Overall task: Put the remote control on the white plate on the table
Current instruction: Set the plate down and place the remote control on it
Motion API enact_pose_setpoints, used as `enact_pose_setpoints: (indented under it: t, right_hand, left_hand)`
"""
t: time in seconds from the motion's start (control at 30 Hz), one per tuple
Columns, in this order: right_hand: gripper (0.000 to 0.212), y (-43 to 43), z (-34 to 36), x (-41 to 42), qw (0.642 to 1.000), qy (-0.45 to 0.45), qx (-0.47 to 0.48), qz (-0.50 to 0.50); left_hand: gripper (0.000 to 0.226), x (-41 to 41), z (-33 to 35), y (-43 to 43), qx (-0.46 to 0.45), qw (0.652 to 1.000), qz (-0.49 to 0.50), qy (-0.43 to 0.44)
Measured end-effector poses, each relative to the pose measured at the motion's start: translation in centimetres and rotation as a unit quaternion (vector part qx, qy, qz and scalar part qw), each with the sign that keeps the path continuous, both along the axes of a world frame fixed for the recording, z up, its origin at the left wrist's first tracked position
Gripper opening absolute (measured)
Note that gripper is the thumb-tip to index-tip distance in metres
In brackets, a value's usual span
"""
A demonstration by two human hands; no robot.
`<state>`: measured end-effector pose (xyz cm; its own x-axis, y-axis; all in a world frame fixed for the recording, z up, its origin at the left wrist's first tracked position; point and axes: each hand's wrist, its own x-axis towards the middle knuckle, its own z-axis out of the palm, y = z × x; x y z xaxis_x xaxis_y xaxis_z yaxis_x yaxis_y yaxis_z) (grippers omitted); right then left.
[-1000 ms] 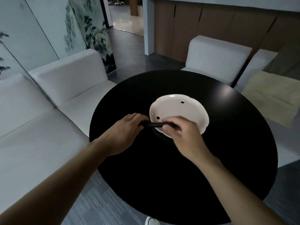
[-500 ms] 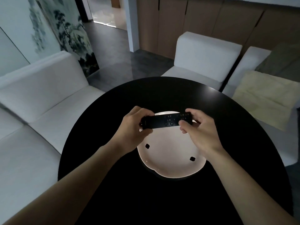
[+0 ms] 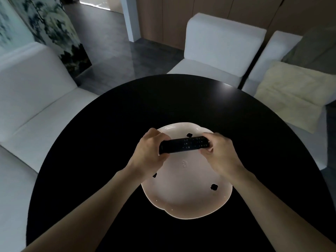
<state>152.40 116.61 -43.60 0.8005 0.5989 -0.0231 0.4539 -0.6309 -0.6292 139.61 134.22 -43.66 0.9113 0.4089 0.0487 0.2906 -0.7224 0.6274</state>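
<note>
Both hands are holding one black remote control [image 3: 183, 144] above the far half of one white plate [image 3: 185, 197], which is sitting on the round black bench [image 3: 109, 142]. The left hand [image 3: 148, 154] is pinching the remote's left end, its fingers [image 3: 160, 136] curling over the far edge and the thumb pressing the near edge. The right hand [image 3: 219, 151] is gripping the right end the same way, with its fingers wrapping the tip. The remote's long axis is running left to right across the view, tilting slightly so the right end is sitting a little farther away, and its button face is turning up toward the camera. Whether it is touching the plate cannot be told. Three small dark marks are showing on the plate.
</note>
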Motion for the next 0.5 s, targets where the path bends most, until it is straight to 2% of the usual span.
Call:
enact_pose_setpoints:
  t: [0.17, 0.3, 0.5]
  right_hand:
    - [0.026, 0.1, -0.1, 0.2, 0.997, -0.041, -0.06, 0.033]
    - [0.028, 0.3, -0.3, 0.3, 0.993, -0.044, -0.104, 0.046]
    - [0.031, 0.5, -0.4, -0.1, 0.992, -0.052, -0.107, 0.037]
  left_hand:
    - [0.047, 0.0, -0.7, 0.1, 0.033, 0.998, -0.017, 0.052]
    - [0.052, 0.2, -0.9, -0.2, 0.054, 0.996, -0.018, 0.068]
    - [0.056, 0.0, -1.3, -0.4, 0.05, 0.997, -0.007, 0.065]
